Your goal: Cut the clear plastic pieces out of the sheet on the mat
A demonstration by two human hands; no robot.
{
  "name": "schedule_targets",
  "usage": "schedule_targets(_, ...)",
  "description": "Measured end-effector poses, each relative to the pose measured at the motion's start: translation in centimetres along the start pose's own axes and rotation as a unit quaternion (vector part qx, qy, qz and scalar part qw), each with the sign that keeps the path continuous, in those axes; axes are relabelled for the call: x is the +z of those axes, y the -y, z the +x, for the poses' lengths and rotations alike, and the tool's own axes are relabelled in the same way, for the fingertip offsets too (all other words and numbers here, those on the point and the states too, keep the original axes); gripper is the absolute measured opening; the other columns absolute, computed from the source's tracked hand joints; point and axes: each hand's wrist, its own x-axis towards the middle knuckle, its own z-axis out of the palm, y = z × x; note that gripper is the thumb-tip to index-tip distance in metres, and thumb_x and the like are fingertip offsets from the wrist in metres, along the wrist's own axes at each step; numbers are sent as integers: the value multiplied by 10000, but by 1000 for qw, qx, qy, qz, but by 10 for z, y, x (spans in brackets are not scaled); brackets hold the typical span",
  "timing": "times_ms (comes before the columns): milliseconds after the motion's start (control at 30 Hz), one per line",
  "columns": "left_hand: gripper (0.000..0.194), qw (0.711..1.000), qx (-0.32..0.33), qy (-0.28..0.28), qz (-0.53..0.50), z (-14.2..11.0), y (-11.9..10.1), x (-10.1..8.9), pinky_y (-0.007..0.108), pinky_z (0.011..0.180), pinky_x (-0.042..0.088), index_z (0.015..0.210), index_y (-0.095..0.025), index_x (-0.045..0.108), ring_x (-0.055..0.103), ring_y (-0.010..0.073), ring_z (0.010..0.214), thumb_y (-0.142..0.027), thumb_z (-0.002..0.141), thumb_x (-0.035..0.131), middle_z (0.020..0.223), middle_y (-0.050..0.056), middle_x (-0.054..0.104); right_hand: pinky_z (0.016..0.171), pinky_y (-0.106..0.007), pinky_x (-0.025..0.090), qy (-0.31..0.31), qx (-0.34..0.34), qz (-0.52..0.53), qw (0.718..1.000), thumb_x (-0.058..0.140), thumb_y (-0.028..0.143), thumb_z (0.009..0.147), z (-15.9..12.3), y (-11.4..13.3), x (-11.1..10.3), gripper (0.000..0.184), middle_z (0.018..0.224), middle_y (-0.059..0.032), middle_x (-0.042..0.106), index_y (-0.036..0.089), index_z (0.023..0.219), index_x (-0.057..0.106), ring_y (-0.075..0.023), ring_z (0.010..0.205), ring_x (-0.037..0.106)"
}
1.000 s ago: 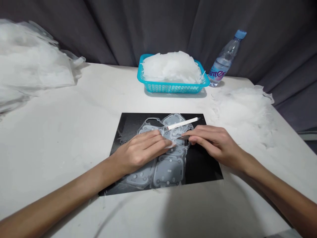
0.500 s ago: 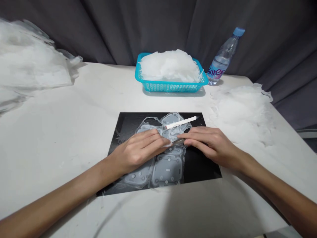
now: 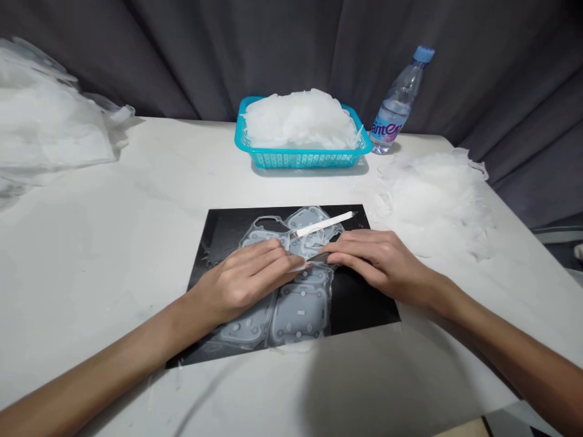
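My left hand (image 3: 250,273) is closed, its fingertips pinching the edge of a small translucent plastic piece (image 3: 298,267). Facing it, my right hand (image 3: 373,258) grips a thin metal blade (image 3: 319,258), whose tip meets that piece at my left fingertips. Under both hands lies a black mat (image 3: 364,303). Clear moulded plastic sheets (image 3: 301,312) with rounded panels and small studs spread over the mat, partly covered by my left hand. Just beyond my fingers, a white pen-shaped tool (image 3: 323,224) with a dark tip rests across the sheets.
Behind the mat stands a turquoise basket (image 3: 310,159) heaped with translucent white pieces. A water bottle (image 3: 398,106) is right of it. Another pile of pieces (image 3: 435,203) spreads at the right, and a full clear plastic bag (image 3: 50,115) sits at the left. A dark curtain (image 3: 282,48) hangs behind.
The whole view has shifted slightly, so everything appears further left. Both hands keep their grips at nearly the same spot on the mat; the blade shows a little more plainly.
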Motion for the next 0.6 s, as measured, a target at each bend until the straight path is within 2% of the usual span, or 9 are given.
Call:
schedule_targets(100,156,1000,-14,-4,-17,3,1,0,318,701,542,1137,-125,662,670,166,761,-103,985,689,845,40,717,918,-314,569,-33,14,0,999,553,230,1082,0,0,-1,228,1096,-50,812,189,1134,771,-193,1022,743)
schedule_targets(233,101,997,-66,-33,-36,6,4,1,308,665,462,1018,-185,696,658,128,678,-203,953,771,795,-16,728,890,-310,563,-47,59,64,995,521,256,1093,1,3,-1,263,1105,-63,791,191,1178,761,-183,1000,726)
schedule_targets(433,104,992,-80,-77,-52,6,4,2,316,672,470,977,-217,709,700,127,662,-216,930,803,798,-34,782,860,-301,552,-41,78,131,987,530,292,1089,0,3,14,266,1031,-59,766,181,1173,756,-173,942,700)
schedule_targets(600,103,992,-81,-76,-66,6,2,0,316,676,481,986,-219,711,708,124,659,-212,935,800,798,-33,796,769,-284,529,-92,62,167,980,537,238,1076,-1,1,19,251,852,-30,722,180,970,756,-147,782,653)
